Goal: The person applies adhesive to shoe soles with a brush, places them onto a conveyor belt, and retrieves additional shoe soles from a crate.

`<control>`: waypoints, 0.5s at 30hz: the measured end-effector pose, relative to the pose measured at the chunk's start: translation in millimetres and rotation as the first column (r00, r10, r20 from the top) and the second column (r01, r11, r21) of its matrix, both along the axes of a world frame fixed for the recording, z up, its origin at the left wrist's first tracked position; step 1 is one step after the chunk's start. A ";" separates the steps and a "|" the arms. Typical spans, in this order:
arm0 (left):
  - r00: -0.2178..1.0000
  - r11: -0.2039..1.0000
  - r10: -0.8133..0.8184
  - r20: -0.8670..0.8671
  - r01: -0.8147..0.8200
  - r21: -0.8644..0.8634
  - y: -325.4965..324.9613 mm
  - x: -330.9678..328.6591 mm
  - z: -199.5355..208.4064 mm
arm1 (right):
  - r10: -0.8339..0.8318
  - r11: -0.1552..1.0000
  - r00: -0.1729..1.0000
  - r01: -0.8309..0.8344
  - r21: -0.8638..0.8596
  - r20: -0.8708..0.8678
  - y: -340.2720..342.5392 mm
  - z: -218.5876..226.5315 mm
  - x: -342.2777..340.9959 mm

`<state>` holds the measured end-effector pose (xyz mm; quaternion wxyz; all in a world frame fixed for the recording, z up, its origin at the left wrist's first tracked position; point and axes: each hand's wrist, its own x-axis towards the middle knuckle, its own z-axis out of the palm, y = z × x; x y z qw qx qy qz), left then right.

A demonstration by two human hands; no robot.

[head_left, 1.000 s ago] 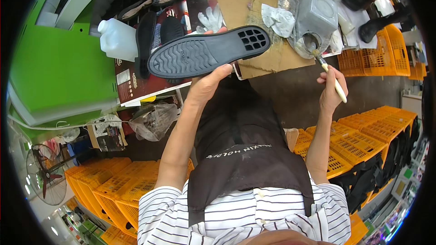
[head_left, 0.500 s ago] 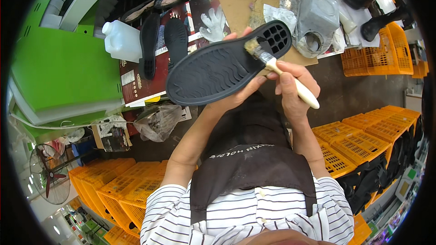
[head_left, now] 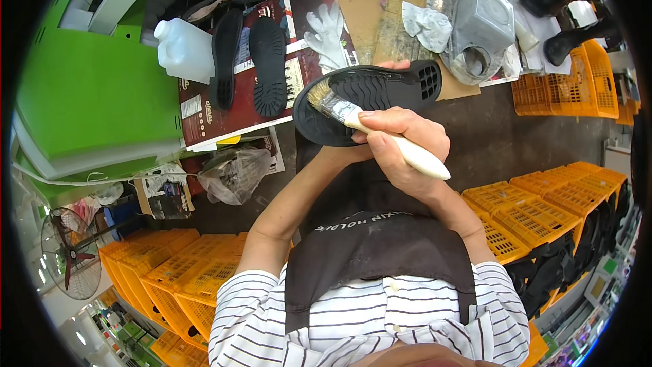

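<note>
A black shoe sole is held up in front of the bench, its recessed, wavy-ribbed face toward me. My left hand grips it from beneath, with fingertips showing past the far edge; most of that hand is behind the sole. In my right hand is a paintbrush with a cream handle and metal ferrule. Its bristles touch the sole's face near the rounded toe end at the left. Two more black soles, one on its side and one tread up, lie on the bench beyond.
The cardboard-covered bench bears a white glove, crumpled tissue, a translucent jug and a cut-open plastic container. Green machinery stands left. Orange crates are stacked right and behind left, near a fan.
The brush has moved left from the heel end to the toe end of the sole. The sole has shifted right and tilted, its toe end now farther from the green machinery.
</note>
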<state>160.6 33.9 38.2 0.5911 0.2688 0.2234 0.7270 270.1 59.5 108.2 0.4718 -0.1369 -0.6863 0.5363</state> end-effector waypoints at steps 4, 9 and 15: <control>0.938 0.904 -0.345 0.045 0.345 -0.252 5.0 -14.4 -10.7 | 0.005 0.999 1.000 -0.006 0.054 0.015 5.5 1.5 0.8; 0.489 0.964 -0.220 -0.844 0.241 -0.112 -25.8 -21.0 7.3 | -0.036 0.999 0.994 0.036 -0.003 0.108 16.2 2.2 6.1; 0.412 0.884 -0.435 -0.800 0.363 -0.294 -37.1 -40.6 17.2 | -0.059 0.991 0.994 0.069 -0.113 0.090 33.0 -0.5 5.1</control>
